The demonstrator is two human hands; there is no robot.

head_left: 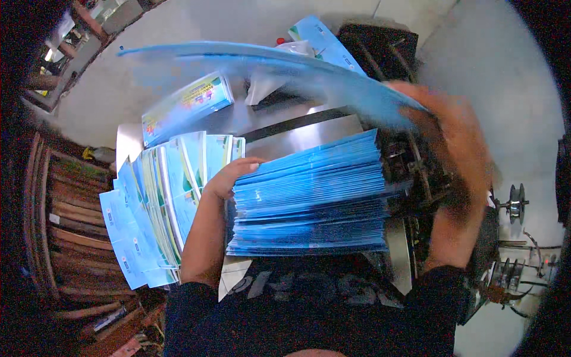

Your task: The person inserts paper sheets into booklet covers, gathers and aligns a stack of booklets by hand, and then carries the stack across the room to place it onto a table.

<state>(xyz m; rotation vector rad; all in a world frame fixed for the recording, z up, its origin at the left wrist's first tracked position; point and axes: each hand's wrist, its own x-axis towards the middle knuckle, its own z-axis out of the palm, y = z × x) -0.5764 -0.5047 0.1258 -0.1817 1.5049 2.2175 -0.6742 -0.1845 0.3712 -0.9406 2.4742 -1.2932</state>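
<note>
A thick stack of thin blue printed booklets (309, 190) lies fanned in front of my body, their edges layered from near to far. My left hand (229, 178) is closed on the stack's left end, the thumb over its far corner; the other fingers are mostly hidden. Raised at the right, my right hand (455, 134) is smeared by motion and grips the right end of a blue printed sheet (250, 53). That sheet arches leftward above the stack and is blurred too; whether it is one sheet or several, I cannot tell.
Overlapping blue and white booklets (184, 166) spread at the left, a bundled pile (190, 107) beyond them. Dark machine parts (416, 160) stand right of the stack. Another blue sheet (327, 44) lies at the far side. A wooden slatted rack (77, 220) is at the left, a metal spool (517, 203) at the right.
</note>
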